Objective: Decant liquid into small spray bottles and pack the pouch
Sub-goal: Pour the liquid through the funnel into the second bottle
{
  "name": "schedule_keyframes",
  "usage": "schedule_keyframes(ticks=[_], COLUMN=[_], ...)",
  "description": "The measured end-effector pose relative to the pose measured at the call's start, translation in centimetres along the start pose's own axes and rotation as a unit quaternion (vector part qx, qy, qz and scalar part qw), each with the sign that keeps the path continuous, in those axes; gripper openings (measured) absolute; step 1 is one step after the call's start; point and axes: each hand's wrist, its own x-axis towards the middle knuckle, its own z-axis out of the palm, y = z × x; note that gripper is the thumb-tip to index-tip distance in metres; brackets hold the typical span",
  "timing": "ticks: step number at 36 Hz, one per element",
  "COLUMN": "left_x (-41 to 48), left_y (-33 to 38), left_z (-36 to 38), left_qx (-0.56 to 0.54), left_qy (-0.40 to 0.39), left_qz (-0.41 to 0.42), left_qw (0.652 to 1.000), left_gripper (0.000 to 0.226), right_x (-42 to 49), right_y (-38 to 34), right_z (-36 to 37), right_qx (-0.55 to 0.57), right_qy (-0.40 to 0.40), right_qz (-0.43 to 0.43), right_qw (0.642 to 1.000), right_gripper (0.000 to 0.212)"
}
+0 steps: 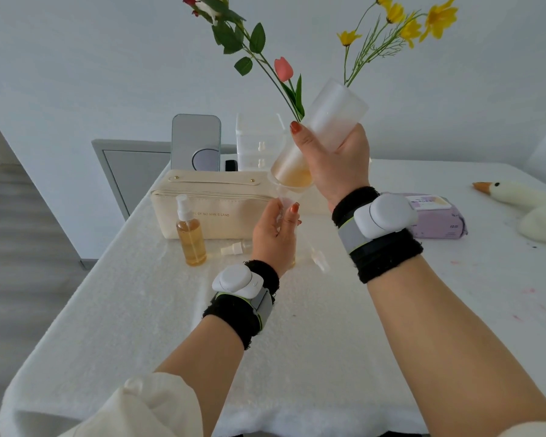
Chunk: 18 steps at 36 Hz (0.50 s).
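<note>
On fleecy white counter [139, 310], pale walls: gripping tilted frosted cylindrical bottle [328, 121] in right hand [334, 159], mouth over clear funnel [279, 187] pinched in left hand [273, 238]. Amber spray bottle [190, 238] upright before cream pouch [215, 209].

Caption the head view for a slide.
The right hand tips a frosted bottle, pouring amber liquid into a funnel held by the left hand, beside a spray bottle and cream pouch.

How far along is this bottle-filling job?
Done: one spray bottle stands full and capped. In hand: the right hand tips the big bottle into a funnel held by the left hand. Left: a loose spray top lies unfitted, and that spray bottle sits outside the pouch.
</note>
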Motion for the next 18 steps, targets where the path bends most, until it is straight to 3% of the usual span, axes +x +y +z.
schedule_keyframes(ticks=[18], left_x=[-0.06], left_y=[0.1], left_z=[-0.07], left_qx=[-0.001], left_qy=[-0.006], left_qz=[-0.003], left_qw=[1.0], left_gripper=[0.03], right_x=[-0.29], right_y=[0.06], right_z=[0.22], right_qx=[0.004], right_qy=[0.002], right_qz=[-0.003], right_qw=[1.0], right_gripper=[0.063])
